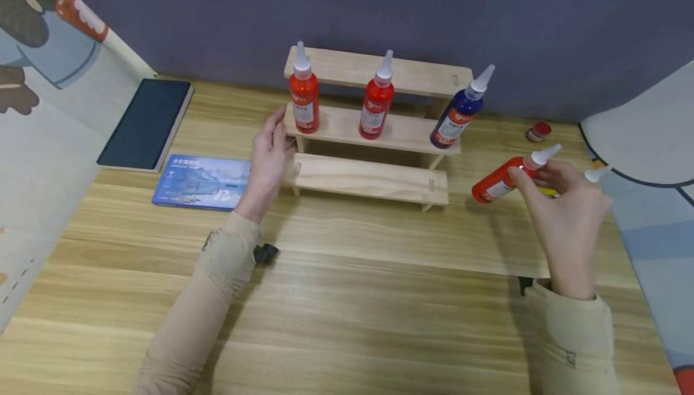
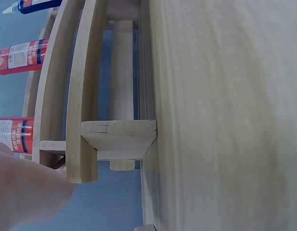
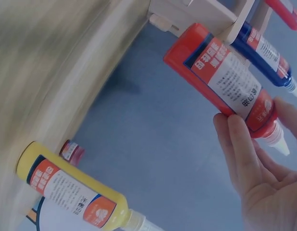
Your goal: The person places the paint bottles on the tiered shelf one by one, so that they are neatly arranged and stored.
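Note:
My right hand (image 1: 575, 208) pinches a red squeeze bottle (image 1: 497, 182) near its neck, between thumb and fingers. The bottle is tilted, its white nozzle pointing up and right, and it hangs right of a three-step wooden shelf (image 1: 368, 175). At the shelf's left side, my left hand (image 1: 271, 154) grips the end of the middle step; some fingertips are hidden behind it. On that step stand a red bottle (image 1: 305, 103) at the left, another red bottle (image 1: 376, 106) in the middle and a blue bottle (image 1: 458, 115) at the right end.
A yellow bottle (image 3: 71, 185) stands on the table, mostly hidden behind my right hand in the head view. Behind it is a small red-capped jar (image 1: 538, 132). Left of the shelf lie a blue illustrated box (image 1: 200, 181) and a dark notebook (image 1: 145, 123). A dark partition (image 1: 217, 27) rises behind.

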### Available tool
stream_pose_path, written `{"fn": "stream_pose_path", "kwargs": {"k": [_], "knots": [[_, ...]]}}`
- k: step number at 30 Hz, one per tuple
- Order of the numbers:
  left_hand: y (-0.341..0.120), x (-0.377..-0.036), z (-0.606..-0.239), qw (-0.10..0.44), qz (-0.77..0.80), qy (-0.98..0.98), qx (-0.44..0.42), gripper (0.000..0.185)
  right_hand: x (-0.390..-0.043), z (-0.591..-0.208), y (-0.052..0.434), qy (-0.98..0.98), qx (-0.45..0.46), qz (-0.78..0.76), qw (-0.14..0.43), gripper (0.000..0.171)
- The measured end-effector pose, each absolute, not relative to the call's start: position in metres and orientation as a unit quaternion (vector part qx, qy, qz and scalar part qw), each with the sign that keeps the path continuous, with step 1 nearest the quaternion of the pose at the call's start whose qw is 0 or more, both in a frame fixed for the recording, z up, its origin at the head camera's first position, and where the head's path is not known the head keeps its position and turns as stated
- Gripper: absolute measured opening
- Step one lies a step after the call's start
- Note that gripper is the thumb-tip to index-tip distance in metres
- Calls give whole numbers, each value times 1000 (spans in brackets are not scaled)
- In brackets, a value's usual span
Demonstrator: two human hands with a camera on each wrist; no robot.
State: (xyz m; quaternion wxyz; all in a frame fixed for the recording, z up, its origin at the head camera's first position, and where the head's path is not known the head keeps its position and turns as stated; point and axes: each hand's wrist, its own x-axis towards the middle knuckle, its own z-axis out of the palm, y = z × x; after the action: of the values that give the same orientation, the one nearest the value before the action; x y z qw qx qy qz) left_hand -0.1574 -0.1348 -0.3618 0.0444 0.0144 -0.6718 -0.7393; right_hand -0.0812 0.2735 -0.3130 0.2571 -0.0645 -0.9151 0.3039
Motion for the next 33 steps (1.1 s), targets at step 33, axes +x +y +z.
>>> {"fn": "stream_pose_path", "kwargs": {"k": [33], "knots": [[-134,-158,-362,48,-745,-665,15,45,-91,-311,222,-903,9,345,255,43]]}}
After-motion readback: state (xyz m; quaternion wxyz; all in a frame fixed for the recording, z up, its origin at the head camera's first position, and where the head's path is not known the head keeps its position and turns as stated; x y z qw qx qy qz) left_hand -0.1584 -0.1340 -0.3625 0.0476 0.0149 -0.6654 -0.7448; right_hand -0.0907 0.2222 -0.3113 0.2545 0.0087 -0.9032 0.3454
